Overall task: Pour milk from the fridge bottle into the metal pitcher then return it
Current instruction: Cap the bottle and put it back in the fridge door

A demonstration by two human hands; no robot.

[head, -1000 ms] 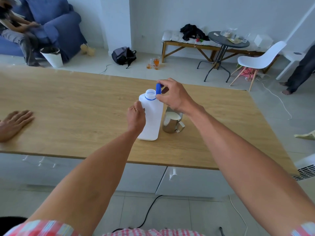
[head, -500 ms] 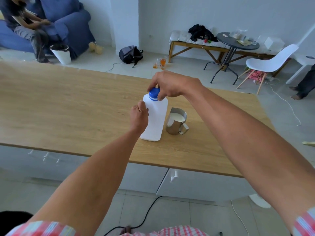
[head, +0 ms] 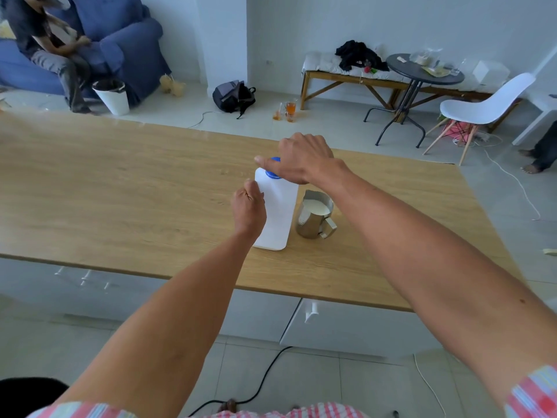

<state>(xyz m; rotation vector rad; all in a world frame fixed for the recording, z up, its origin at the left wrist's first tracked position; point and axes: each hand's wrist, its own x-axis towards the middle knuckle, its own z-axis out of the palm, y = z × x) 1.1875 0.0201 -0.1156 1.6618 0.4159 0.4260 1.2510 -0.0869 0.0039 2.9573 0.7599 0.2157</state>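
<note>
Fingers of the right hand [head: 304, 159] pinched the small blue screw cap [head: 273, 173] atop the tall white plastic milk bottle [head: 278, 218]; the left hand [head: 248, 208] gripped its side. It stood on the pale wooden table [head: 120, 191], touching (or nearly) the milk-filled shiny metal pitcher [head: 315, 217].
</note>
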